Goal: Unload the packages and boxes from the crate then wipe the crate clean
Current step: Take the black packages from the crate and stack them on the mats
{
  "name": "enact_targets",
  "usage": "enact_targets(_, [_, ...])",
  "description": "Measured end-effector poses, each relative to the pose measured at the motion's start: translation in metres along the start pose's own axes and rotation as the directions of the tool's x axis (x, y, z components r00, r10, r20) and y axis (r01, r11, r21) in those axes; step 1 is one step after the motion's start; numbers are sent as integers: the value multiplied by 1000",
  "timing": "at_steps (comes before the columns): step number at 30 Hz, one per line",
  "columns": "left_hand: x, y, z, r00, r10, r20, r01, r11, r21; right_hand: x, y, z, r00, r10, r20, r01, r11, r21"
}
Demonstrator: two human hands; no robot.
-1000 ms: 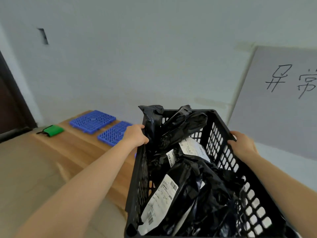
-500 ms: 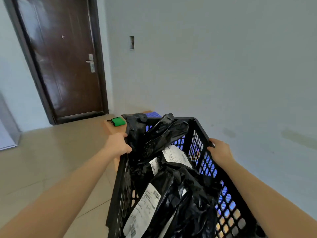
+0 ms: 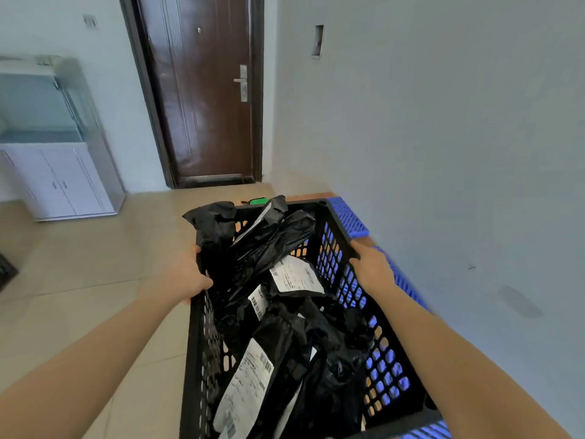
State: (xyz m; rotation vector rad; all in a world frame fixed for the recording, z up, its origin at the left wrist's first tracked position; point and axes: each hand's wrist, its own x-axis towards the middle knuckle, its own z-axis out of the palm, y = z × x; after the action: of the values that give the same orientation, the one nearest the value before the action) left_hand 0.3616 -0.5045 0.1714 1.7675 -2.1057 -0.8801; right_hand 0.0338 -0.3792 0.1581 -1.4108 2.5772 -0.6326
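Both bare forearms extend forward and converge toward the middle of the view. Left hand (image 3: 186,275): palm turned inward, fingers curled over the left rim of the crate (image 3: 319,236), thumb on the outside wall. Right hand (image 3: 372,269): clamped on the right rim, fingers wrapped over the top edge, back of the hand facing outward. Wrists roughly straight, hands about level with each other.
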Motion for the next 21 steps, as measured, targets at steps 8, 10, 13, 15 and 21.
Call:
enact_targets(8, [26,19,42,999,-28,22,28,1000,7,47,39,23,997,3,72,-1,999,-33])
enact_targets(10, [31,27,46,1000,1,-14,0,999,41,55,45,21,998,-1,69,5,999,-54])
enact_targets(13, [39,32,46,999,13,-33,-11,997,79,62,47,24,998,-12,56,17,996,-90])
enact_targets(15, [41,28,46,1000,9,-17,-7,996,87,64,45,30,999,-6,47,10,996,-87])
enact_targets(21, [36,22,46,1000,28,-3,-27,995,95,60,42,36,999,42,32,-40,997,-60])
